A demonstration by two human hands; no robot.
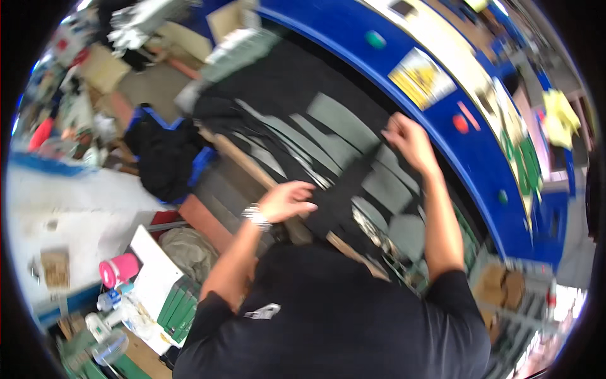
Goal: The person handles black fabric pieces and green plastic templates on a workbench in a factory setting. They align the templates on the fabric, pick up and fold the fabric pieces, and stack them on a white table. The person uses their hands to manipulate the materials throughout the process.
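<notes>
My right hand point(407, 140) is raised on the far side of the work table, its fingers pinched on the tip of a black fabric piece point(353, 183). That piece stretches from the fingertips down toward the table's near edge. My left hand point(287, 201), with a metal watch on the wrist, hovers by the near edge beside the fabric's lower part. Its fingers and thumb are apart with nothing between them. Grey cut panels point(341, 117) lie in rows on a wide black cloth point(271, 69) under my hands. Motion blurs the picture.
A blue rail point(353, 47) bounds the table's far side, with a yellow-and-white sheet point(421, 77) on it. On the left hangs a black garment with blue trim point(163, 151). A pink cylinder point(118, 270) and green boxes point(180, 306) stand at the lower left.
</notes>
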